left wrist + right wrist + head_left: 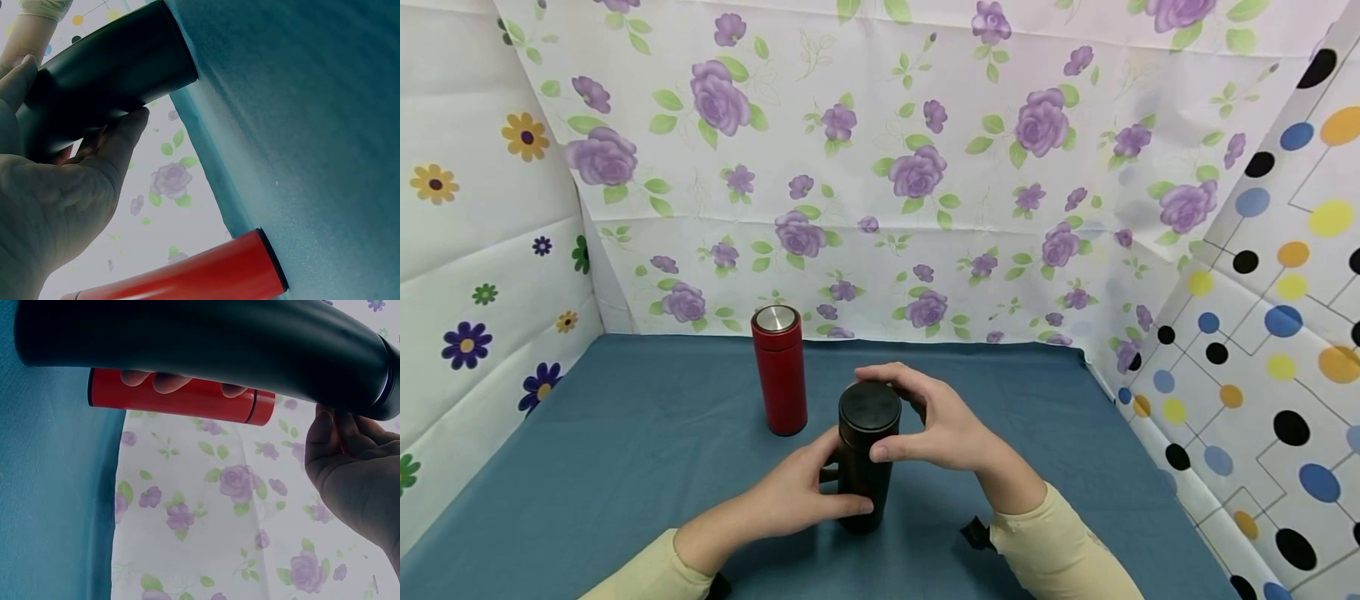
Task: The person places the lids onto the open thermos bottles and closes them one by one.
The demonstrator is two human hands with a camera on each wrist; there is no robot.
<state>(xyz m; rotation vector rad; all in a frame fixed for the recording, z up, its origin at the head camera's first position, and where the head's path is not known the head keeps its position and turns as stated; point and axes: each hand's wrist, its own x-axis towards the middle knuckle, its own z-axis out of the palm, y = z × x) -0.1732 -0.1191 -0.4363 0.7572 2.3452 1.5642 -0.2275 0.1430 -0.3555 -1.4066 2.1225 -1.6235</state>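
A black thermos flask point(862, 481) stands on the blue-covered table in front of me, with its round lid point(870, 406) uppermost. My left hand point(786, 497) grips the flask's body from the left, thumb across the near side and fingers reaching behind. From the right, my right hand point(943, 425) holds the top around the lid, its thumb on the near side just below the rim. In the left wrist view the flask's base point(178, 47) appears down on the cloth. Left fingertips point(170, 382) show past the flask's edge in the right wrist view.
A red thermos flask point(782, 379) with a silver-topped lid stands behind and left of the black one. Blue cloth point(647, 433) covers the table. Patterned sheets hang at the back point(850, 167), left point(467, 250) and right point(1262, 333). A small black piece point(977, 533) sits by the right cuff.
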